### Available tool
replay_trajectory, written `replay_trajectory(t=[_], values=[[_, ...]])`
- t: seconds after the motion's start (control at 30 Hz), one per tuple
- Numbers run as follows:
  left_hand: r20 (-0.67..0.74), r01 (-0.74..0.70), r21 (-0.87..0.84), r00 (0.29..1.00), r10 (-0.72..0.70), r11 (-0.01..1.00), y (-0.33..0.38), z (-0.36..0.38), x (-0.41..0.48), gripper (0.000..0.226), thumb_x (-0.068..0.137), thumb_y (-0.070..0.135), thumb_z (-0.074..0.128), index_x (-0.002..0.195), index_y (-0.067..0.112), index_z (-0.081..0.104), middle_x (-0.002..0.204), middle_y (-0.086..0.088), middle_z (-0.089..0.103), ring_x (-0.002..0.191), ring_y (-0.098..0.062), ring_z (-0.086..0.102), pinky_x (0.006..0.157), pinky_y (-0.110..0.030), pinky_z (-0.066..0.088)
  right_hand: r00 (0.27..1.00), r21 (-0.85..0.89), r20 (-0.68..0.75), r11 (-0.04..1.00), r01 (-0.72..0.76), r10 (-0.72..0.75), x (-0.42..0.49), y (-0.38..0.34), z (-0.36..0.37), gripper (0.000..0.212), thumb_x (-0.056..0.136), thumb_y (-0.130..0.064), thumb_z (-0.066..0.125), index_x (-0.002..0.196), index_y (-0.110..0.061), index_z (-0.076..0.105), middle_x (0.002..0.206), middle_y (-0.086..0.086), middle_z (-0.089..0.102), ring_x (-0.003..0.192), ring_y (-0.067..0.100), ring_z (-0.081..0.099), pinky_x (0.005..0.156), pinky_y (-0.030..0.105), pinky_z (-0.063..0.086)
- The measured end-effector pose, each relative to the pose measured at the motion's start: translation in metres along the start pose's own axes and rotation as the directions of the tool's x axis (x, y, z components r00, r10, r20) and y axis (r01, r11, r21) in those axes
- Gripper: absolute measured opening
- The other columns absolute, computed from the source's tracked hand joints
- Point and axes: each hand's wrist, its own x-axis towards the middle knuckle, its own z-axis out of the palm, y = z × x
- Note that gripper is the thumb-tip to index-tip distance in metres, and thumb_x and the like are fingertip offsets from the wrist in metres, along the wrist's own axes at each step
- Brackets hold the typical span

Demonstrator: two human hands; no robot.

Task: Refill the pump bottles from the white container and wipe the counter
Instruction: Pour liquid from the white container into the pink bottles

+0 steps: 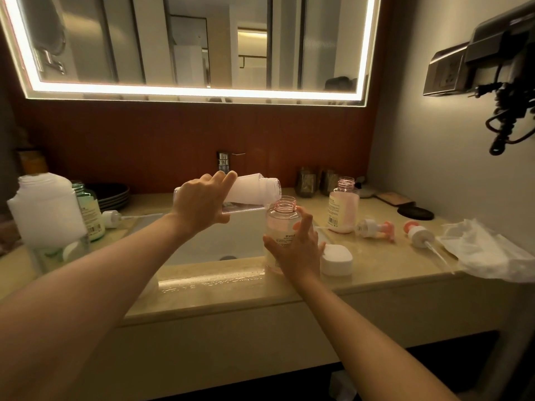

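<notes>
The left hand (202,206) is wrapping tightly around the white container (249,191), fingers curling over its top and thumb under it, holding it tipped over almost flat above the sink (214,241). The container's long axis is running nearly level, left to right, with its open mouth pointing to the person's right and resting just at the threaded neck of the clear pink bottle (282,224). The right hand (298,250) is steadying that bottle, its grip loose: palm and thumb are pressing against the lower body while the fingers are fanning partly open. The bottle is standing upright on the front edge of the counter (376,267), beside the basin, its neck pointing straight up.

Further out, a white cap (336,260) is lying just beside the right hand. A second pink bottle (343,206) is standing uncapped behind, looking already filled. Two pump heads (376,228) (419,234) are lying on their sides nearby, and a crumpled white cloth (486,250) is waiting at the right end. A large white jug (46,209) and a green bottle (89,212) are sitting on the left.

I'd judge the job is around midway: one bottle seems done, this one is being filled, the pumps are still off, and droplets along the front ledge suggest the wiping is yet to come.
</notes>
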Motion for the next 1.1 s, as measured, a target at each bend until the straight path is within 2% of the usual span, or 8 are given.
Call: replay_trajectory(t=[0.17, 0.37, 0.53, 0.63, 0.73, 0.83, 1.0, 1.1], values=[[0.024, -0.015, 0.022, 1.000, 0.015, 1.000, -0.001, -0.004, 0.003, 0.089, 0.040, 0.035, 0.092, 0.108, 0.011, 0.039, 0.079, -0.013, 0.064, 0.053, -0.027, 0.060, 0.042, -0.029, 0.051, 1.000, -0.007, 0.008, 1.000, -0.003, 0.003, 0.001, 0.001, 0.001, 0.083, 0.074, -0.048, 0.068, 0.135, -0.025, 0.018, 0.136, 0.007, 0.044, 0.126, 0.027, 0.040, 0.108, 0.058, 0.020], [0.077, -0.034, 0.052, 0.997, 0.030, 0.998, -0.004, -0.009, 0.008, 0.092, 0.041, 0.037, 0.091, 0.110, 0.013, 0.034, 0.084, -0.013, 0.063, 0.059, -0.028, 0.061, 0.046, -0.033, 0.052, 1.000, 0.002, -0.009, 1.000, 0.017, -0.017, 0.000, 0.000, 0.000, 0.079, 0.073, -0.046, 0.069, 0.120, -0.037, 0.007, 0.133, 0.007, 0.046, 0.123, 0.026, 0.043, 0.107, 0.059, 0.021], [0.095, -0.062, 0.087, 0.994, 0.053, 0.994, -0.005, -0.012, 0.012, 0.094, 0.038, 0.039, 0.092, 0.109, 0.012, 0.036, 0.082, -0.012, 0.063, 0.057, -0.026, 0.061, 0.044, -0.032, 0.052, 1.000, -0.004, 0.011, 1.000, 0.005, -0.005, 0.001, 0.002, 0.000, 0.082, 0.074, -0.046, 0.068, 0.136, -0.022, 0.019, 0.135, 0.007, 0.044, 0.125, 0.026, 0.042, 0.109, 0.057, 0.020], [0.115, -0.055, 0.076, 0.992, 0.046, 0.996, -0.006, -0.010, 0.011, 0.094, 0.041, 0.040, 0.091, 0.110, 0.013, 0.034, 0.086, -0.012, 0.063, 0.061, -0.027, 0.061, 0.047, -0.035, 0.053, 1.000, -0.008, 0.009, 1.000, 0.008, -0.008, 0.001, 0.001, 0.000, 0.082, 0.075, -0.046, 0.068, 0.136, -0.021, 0.019, 0.135, 0.007, 0.045, 0.124, 0.026, 0.042, 0.109, 0.057, 0.020], [0.135, -0.028, 0.038, 0.991, 0.023, 0.999, -0.005, -0.007, 0.011, 0.093, 0.044, 0.039, 0.090, 0.112, 0.015, 0.031, 0.089, -0.012, 0.063, 0.064, -0.029, 0.062, 0.049, -0.037, 0.054, 1.000, -0.011, 0.008, 1.000, 0.020, -0.020, 0.001, 0.002, 0.000, 0.081, 0.074, -0.048, 0.068, 0.126, -0.034, 0.008, 0.135, 0.006, 0.045, 0.124, 0.026, 0.042, 0.108, 0.057, 0.022], [0.151, 0.008, -0.015, 0.989, -0.006, 1.000, -0.003, -0.004, 0.007, 0.088, 0.049, 0.039, 0.089, 0.113, 0.016, 0.032, 0.091, -0.012, 0.064, 0.066, -0.028, 0.063, 0.049, -0.037, 0.055, 1.000, -0.016, 0.018, 1.000, 0.018, -0.018, 0.003, 0.001, -0.001, 0.079, 0.073, -0.050, 0.069, 0.120, -0.039, 0.006, 0.135, 0.007, 0.044, 0.124, 0.026, 0.042, 0.106, 0.057, 0.027], [0.144, 0.125, -0.160, 0.984, -0.102, 0.979, 0.007, 0.006, -0.001, 0.078, 0.061, 0.036, 0.081, 0.123, 0.009, 0.044, 0.110, -0.011, 0.062, 0.085, -0.030, 0.064, 0.060, -0.038, 0.054, 0.999, -0.081, 0.044, 0.997, 0.017, -0.013, 0.009, 0.007, 0.001, 0.088, 0.071, -0.060, 0.065, 0.135, -0.029, 0.013, 0.139, 0.005, 0.041, 0.125, 0.026, 0.041, 0.104, 0.055, 0.031], [0.150, 0.205, -0.269, 0.974, -0.169, 0.941, 0.014, 0.014, -0.008, 0.076, 0.063, 0.036, 0.080, 0.122, 0.008, 0.042, 0.111, -0.011, 0.061, 0.086, -0.031, 0.063, 0.063, -0.038, 0.052, 0.996, -0.096, 0.067, 0.993, 0.062, -0.056, 0.009, 0.008, -0.001, 0.097, 0.067, -0.077, 0.051, 0.139, -0.032, 0.006, 0.144, 0.005, 0.037, 0.128, 0.027, 0.040, 0.104, 0.056, 0.032]])
